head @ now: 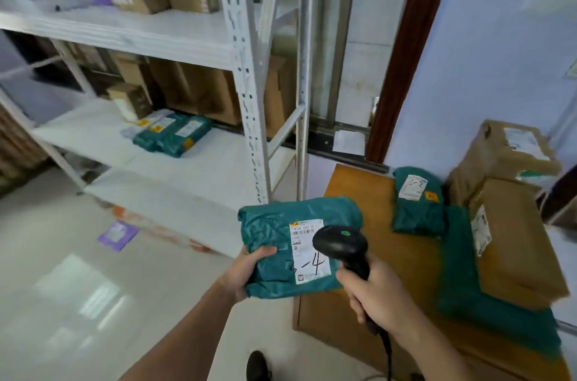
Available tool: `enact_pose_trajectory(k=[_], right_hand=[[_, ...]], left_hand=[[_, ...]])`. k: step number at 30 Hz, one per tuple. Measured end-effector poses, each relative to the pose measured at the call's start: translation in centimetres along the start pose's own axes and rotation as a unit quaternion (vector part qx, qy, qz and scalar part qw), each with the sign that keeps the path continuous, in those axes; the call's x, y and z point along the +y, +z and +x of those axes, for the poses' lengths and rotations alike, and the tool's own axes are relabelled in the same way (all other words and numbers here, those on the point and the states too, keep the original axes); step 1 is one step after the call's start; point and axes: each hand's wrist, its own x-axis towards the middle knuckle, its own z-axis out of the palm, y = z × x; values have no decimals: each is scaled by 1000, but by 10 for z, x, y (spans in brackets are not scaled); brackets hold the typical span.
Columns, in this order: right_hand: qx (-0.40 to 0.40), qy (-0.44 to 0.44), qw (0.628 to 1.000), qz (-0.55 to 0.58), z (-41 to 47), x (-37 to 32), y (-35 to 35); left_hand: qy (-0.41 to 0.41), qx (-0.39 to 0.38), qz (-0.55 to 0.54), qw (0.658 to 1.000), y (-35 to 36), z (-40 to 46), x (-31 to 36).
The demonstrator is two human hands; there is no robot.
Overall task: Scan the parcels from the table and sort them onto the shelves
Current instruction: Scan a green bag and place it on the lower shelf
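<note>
A teal parcel (pixel 281 243) is held at its near left edge by the left hand (pixel 246 271), thumb on top, remaining fingers hidden beneath. A black scanner (pixel 342 244) is gripped by its handle in the right hand (pixel 377 296), fingers wrapped round it, head poised over the parcel's white label (pixel 310 251), on which a handwritten "-4" is legible. Scanning of this parcel is judged to be in hand; shelving is not yet done. Just beyond, on the wooden worktop (pixel 359 190), more stock is left: a small teal parcel (pixel 418 202), a larger teal bag (pixel 468 287) under a brown parcel (pixel 518 243), and another brown parcel (pixel 505 152) behind. Farther off, teal parcels (pixel 173 133) are already laid on the shelves (pixel 199 162), with cartons above. Far shelf contents are blurred; label print cannot be read; the worktop's right end is cut off.
</note>
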Motion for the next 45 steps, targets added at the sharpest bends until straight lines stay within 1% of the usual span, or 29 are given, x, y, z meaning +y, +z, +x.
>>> enact_pose_trajectory(k=[4, 10, 15, 18, 23, 28, 34, 38, 45], right_hand=[[-67, -33, 997, -19, -7, -22, 43], [-128, -49, 990, -43, 5, -55, 125], [-161, -82, 979, -91, 23, -98, 204], [-188, -88, 976, -59, 35, -124, 251], [-197, -94, 974, -59, 59, -157, 309], [-199, -100, 972, -76, 99, -181, 350], [-208, -106, 970, -76, 170, -211, 389], [-212, -108, 968, -79, 214, -233, 409], [-191, -88, 975, -68, 281, -262, 431]], left_hand=[[50, 30, -43, 997, -54, -55, -8], [115, 86, -92, 985, -150, -104, 0], [145, 131, -118, 974, -233, -135, 22], [155, 153, -123, 968, -279, -151, 39], [166, 173, -129, 962, -340, -165, 65], [161, 183, -132, 961, -393, -148, 91], [175, 189, -124, 958, -447, -101, 135], [165, 198, -134, 957, -477, -70, 170], [157, 159, -121, 967, -520, -11, 225]])
